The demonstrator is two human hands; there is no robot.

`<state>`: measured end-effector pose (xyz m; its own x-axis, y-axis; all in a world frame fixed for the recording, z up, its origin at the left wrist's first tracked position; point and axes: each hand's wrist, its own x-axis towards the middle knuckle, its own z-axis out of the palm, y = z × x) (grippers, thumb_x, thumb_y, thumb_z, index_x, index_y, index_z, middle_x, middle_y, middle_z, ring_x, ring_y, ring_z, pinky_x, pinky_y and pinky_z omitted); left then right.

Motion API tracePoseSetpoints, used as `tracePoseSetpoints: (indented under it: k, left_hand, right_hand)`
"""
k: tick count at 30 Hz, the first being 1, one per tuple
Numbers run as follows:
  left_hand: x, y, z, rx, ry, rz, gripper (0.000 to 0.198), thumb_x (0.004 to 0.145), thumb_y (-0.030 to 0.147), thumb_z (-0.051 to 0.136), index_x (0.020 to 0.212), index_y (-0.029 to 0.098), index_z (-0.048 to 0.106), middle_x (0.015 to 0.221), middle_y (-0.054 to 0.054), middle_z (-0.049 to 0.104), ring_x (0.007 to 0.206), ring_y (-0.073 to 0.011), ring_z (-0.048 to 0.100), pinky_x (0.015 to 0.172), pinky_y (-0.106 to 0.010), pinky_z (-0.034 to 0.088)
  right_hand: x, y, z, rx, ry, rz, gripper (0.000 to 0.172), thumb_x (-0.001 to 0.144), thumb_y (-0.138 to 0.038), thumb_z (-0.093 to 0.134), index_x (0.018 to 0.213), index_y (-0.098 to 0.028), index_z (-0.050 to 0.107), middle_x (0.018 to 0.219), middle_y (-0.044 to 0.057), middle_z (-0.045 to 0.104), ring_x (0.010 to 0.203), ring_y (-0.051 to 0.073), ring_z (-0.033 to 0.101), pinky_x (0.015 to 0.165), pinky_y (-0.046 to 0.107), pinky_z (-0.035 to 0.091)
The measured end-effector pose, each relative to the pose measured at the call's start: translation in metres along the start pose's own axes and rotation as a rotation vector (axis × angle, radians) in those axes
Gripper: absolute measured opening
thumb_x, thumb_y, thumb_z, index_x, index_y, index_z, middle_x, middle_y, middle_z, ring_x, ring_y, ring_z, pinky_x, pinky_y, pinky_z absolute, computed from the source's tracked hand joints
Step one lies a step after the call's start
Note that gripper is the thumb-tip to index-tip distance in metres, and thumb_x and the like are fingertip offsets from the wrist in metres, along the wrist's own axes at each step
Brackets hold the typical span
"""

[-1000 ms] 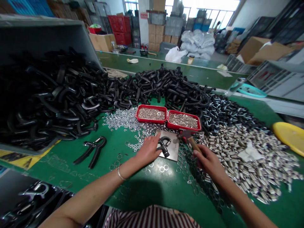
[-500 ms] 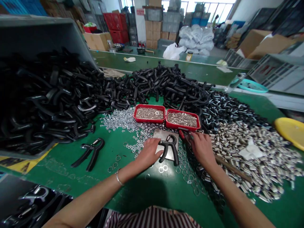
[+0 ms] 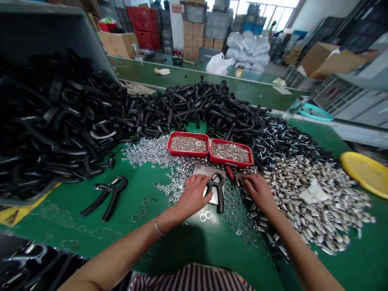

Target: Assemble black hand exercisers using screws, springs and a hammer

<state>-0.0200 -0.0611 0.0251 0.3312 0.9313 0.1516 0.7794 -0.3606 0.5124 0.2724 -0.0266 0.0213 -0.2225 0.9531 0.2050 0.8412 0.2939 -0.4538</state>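
One long green table (image 3: 69, 214) fills the view from where I stand, and I measure everything off the metal plate (image 3: 201, 169) lying on it. Well to the left of the plate, a tipped grey crate (image 3: 60, 12) spills black handles; their heap (image 3: 212, 101) runs on beyond the plate. To its right spreads a pile of shiny metal sleeves (image 3: 321, 218), with a yellow lid (image 3: 363, 171) farther out. Two red trays of small metal parts — a left tray (image 3: 188, 153) and a right tray (image 3: 232, 163) — sit just behind the plate.

The left hand (image 3: 194, 193) reaches over the plate's left side, thumb and fingers clamped on one leg of a black spring grip (image 3: 220, 196), which lies on the plate. The right hand (image 3: 257, 190) is just right of it, fingers bent at a dark metal tool head (image 3: 239, 180); whether they grasp it I can't tell. A second black grip (image 3: 112, 204) lies well left of the plate. Beside the plate's right edge shows a red handle (image 3: 229, 173). Smallest, thin rings (image 3: 207, 215) lie in front of it.
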Motion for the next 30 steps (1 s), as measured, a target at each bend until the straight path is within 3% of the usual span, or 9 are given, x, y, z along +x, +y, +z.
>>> tracePoseSetpoints:
  k: [3,7,13,20,25,30]
  left_hand:
    - [-0.001,-0.001,-0.001,0.025,0.015,0.0,0.047,0.09,0.038,0.056,0.133,0.02,0.052,0.13,-0.011,0.055,0.123,-0.0303,0.047,0.107,-0.048,0.035]
    - [-0.003,-0.003,-0.003,0.034,0.026,-0.014,0.046,0.09,0.037,0.056,0.132,0.02,0.052,0.13,-0.011,0.056,0.122,-0.0298,0.047,0.108,-0.047,0.034]
    - [-0.006,-0.008,0.0,0.016,0.05,-0.003,0.046,0.091,0.038,0.056,0.133,0.02,0.051,0.132,-0.01,0.054,0.124,-0.0294,0.046,0.109,-0.047,0.033]
    - [-0.008,-0.01,0.006,-0.032,0.09,-0.003,0.046,0.091,0.037,0.056,0.134,0.021,0.05,0.134,-0.01,0.054,0.126,-0.0284,0.044,0.109,-0.047,0.03]
    - [-0.009,-0.011,0.008,-0.025,0.103,-0.004,0.047,0.092,0.037,0.055,0.135,0.02,0.05,0.135,-0.01,0.053,0.125,-0.0283,0.044,0.109,-0.047,0.03]
    - [-0.01,-0.011,0.007,-0.013,0.104,-0.006,0.047,0.091,0.038,0.055,0.135,0.021,0.05,0.134,-0.01,0.053,0.125,-0.0288,0.045,0.109,-0.047,0.031]
  right_hand:
    - [0.018,-0.016,0.007,-0.107,0.026,-0.055,0.034,0.098,-0.035,0.043,0.107,-0.017,0.069,0.105,0.014,0.067,0.102,0.029,0.057,0.093,0.047,0.043]
    - [0.04,-0.037,0.017,-0.297,-0.002,-0.064,0.042,0.097,-0.044,0.045,0.088,-0.015,0.074,0.094,0.017,0.068,0.097,0.032,0.055,0.092,0.05,0.041]
    - [0.049,-0.049,0.027,-0.425,0.007,-0.037,0.04,0.095,-0.044,0.047,0.079,-0.018,0.073,0.086,0.019,0.067,0.097,0.035,0.052,0.079,0.048,0.04]
    - [0.036,-0.037,0.028,-0.144,-0.08,0.035,0.031,0.091,-0.045,0.052,0.093,-0.018,0.068,0.095,0.01,0.069,0.093,0.029,0.055,0.085,0.044,0.039]
    - [0.024,-0.049,0.019,0.004,-0.119,-0.032,0.022,0.09,-0.038,0.055,0.099,-0.02,0.065,0.1,0.01,0.069,0.098,0.031,0.054,0.089,0.046,0.04]
    - [0.011,-0.076,-0.004,0.241,0.011,0.02,0.023,0.092,-0.041,0.056,0.104,-0.022,0.06,0.104,0.01,0.068,0.102,0.029,0.058,0.092,0.047,0.043]
